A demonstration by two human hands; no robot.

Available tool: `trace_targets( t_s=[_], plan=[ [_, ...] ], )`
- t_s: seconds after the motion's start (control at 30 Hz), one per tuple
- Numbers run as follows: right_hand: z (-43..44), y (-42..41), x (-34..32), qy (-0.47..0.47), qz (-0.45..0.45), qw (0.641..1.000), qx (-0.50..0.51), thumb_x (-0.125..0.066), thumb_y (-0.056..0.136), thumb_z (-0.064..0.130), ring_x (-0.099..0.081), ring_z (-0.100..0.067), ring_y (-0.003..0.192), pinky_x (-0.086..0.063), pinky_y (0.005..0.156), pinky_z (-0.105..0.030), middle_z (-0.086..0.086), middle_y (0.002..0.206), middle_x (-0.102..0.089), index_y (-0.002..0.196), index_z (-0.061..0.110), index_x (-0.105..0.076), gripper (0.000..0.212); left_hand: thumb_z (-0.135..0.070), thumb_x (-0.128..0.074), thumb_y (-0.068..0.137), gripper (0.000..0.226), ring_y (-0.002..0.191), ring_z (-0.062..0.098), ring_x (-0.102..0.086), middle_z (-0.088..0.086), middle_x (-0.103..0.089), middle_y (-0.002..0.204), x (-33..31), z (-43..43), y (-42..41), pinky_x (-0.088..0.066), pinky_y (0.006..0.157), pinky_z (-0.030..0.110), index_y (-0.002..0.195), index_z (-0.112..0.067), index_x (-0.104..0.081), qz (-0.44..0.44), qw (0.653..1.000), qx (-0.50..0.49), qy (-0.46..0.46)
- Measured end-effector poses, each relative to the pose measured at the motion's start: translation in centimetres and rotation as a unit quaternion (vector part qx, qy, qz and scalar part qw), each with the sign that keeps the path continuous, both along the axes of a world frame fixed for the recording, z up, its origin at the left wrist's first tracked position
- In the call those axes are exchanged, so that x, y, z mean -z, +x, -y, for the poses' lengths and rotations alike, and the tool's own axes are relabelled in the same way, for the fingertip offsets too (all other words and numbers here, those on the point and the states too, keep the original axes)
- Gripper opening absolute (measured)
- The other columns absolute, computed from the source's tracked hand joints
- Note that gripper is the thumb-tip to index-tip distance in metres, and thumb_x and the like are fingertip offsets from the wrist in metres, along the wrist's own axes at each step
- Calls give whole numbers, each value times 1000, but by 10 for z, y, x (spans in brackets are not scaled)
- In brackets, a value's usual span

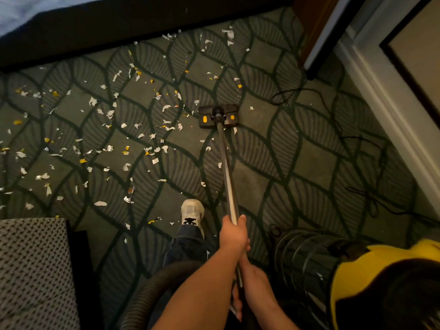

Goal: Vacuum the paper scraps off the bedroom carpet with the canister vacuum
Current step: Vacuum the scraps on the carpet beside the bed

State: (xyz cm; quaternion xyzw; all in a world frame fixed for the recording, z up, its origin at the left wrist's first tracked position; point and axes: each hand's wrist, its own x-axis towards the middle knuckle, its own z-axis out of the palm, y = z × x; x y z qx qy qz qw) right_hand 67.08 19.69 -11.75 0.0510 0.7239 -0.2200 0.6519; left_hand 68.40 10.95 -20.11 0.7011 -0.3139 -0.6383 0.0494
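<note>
White and yellow paper scraps (pixel 107 148) lie scattered over the green leaf-patterned carpet (pixel 297 163), mostly left of centre. The vacuum's dark floor head (pixel 218 115) with two orange marks sits flat on the carpet among them. A metal wand (pixel 227 175) runs from it back to me. My left hand (pixel 234 234) grips the wand higher up, and my right hand (pixel 252 272) grips it just below. The yellow and black canister (pixel 381 282) stands at the lower right, and its ribbed hose (pixel 147 294) curves at the bottom.
A dark bed base (pixel 119 27) runs along the top left. A woven-pattern seat (pixel 33 270) fills the lower left corner. A black power cord (pixel 297 91) trails over the carpet on the right beside the white door frame (pixel 392 115). My shoe (pixel 192 213) stands left of the wand.
</note>
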Motion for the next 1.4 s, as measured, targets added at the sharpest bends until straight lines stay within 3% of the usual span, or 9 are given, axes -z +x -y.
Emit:
trace_targets(
  t_s=[0.3,0.67,0.77,0.83,0.9,1.03,1.17,1.3,1.4],
  plan=[
    [16,-4,-39,-52,-11,998,18,-33,93,69,-48,-20,35,-40,36,-23,-11,51,-54,89,3,-62,72,-33,-49,97,28,46,14,-47,7,-50,73,-39,28,-9,-42,38,22,113,-10,-45,-23,999,-8,-36],
    [97,-27,-57,-112,-36,993,22,-34,99,59,-49,-19,33,-41,34,-21,-11,52,-55,94,1,-58,63,-35,-50,96,39,52,14,-50,7,-51,76,-61,116,-35,-45,44,26,124,-8,-44,-72,996,3,-51],
    [135,-38,-58,-116,-40,992,22,-35,98,61,-50,-19,35,-42,36,-22,-11,53,-55,98,0,-59,66,-35,-49,97,43,54,14,-51,10,-53,86,-62,157,-45,-46,44,25,130,-9,-41,-89,995,7,-49],
    [165,-48,-58,-117,-38,992,32,-36,97,62,-49,-19,36,-42,37,-23,-10,52,-55,103,3,-60,64,-34,-48,98,38,54,14,-51,10,-52,87,-65,188,-55,-46,44,25,125,-8,-43,-97,994,11,-50],
    [198,-58,-60,-115,-42,992,38,-38,98,60,-49,-19,37,-42,38,-24,-10,53,-55,107,6,-60,59,-31,-46,99,27,53,14,-49,7,-50,77,-68,221,-67,-46,44,25,114,-9,-44,-105,994,5,-42],
    [270,-80,-66,-113,-58,991,49,-39,99,55,-48,-21,39,-42,40,-25,-12,54,-54,100,2,-58,56,-20,-42,99,11,49,16,-46,7,-46,68,-75,294,-92,-44,39,21,93,-11,-44,-125,992,7,-20],
    [339,-103,-69,-103,-55,990,73,-43,98,56,-48,-20,40,-42,39,-24,-11,53,-53,102,2,-59,56,-8,-41,96,5,50,18,-48,9,-47,69,-80,359,-113,-44,38,21,98,-6,-44,-129,991,39,-26],
    [391,-132,-65,-113,-59,990,66,-46,97,56,-48,-20,37,-43,38,-25,-11,52,-53,97,1,-61,57,-6,-47,91,21,60,25,-61,15,-58,77,-79,413,-133,-55,55,33,110,1,-51,-108,989,86,-46],
    [423,-158,-60,-111,-57,990,68,-47,96,57,-47,-19,37,-42,37,-24,-10,51,-52,84,5,-59,55,-9,-52,89,29,94,36,-67,23,-65,105,-75,445,-152,-57,83,47,116,0,-54,-90,987,124,-55]
  ],
)
